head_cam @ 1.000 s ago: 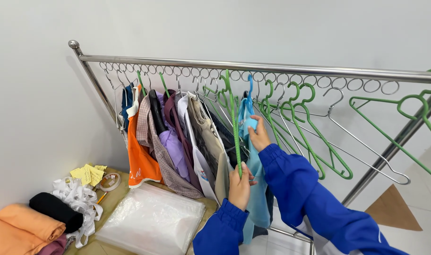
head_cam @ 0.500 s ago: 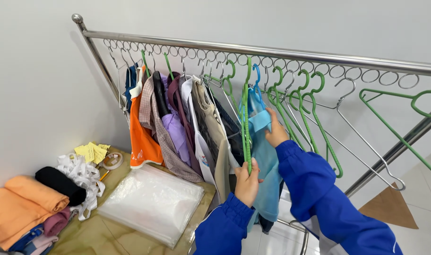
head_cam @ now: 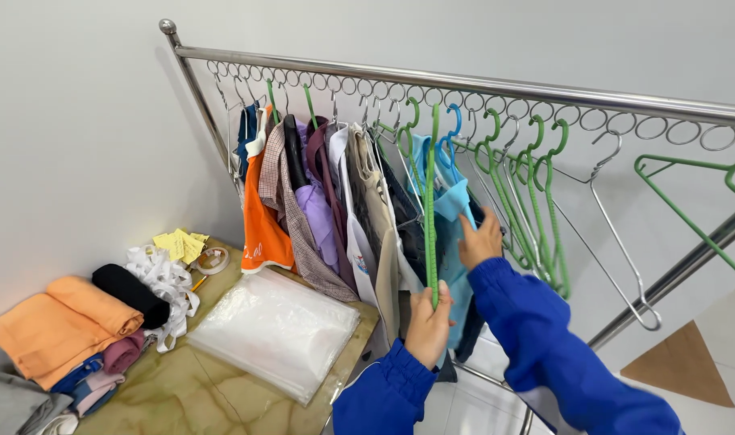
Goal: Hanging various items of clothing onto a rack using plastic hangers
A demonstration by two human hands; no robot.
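While the left hand (head_cam: 428, 322) closes its fingers round the lower part of a green hanger (head_cam: 432, 217), that hanger hangs upright from a ring on the steel rail (head_cam: 480, 83), about midway along it. Just beside it, the right hand (head_cam: 482, 240) rests with fingers loosely bent against a light blue garment (head_cam: 452, 205), which hangs on a blue hanger (head_cam: 450, 141); whether this hand grips the cloth or only touches it, I cannot tell. Both arms wear bright blue sleeves (head_cam: 545, 346).

Left of the green hanger, toward the rail's end, a row of clothes hangs close together: a beige piece (head_cam: 375, 201), a lilac shirt (head_cam: 315, 217), a checked shirt (head_cam: 291, 217) and an orange top (head_cam: 263, 225). On the other side, several empty green hangers (head_cam: 545, 201) and a bare wire hanger (head_cam: 617, 234) dangle from the rings.

Below the rail's left end stands a marbled table (head_cam: 182, 387). A clear plastic bag (head_cam: 275, 330) lies near its right edge. Along its left edge sit folded orange cloth (head_cam: 61, 322), a black roll (head_cam: 130, 294), white ribbon (head_cam: 166, 282) and yellow paper tags (head_cam: 178, 244).
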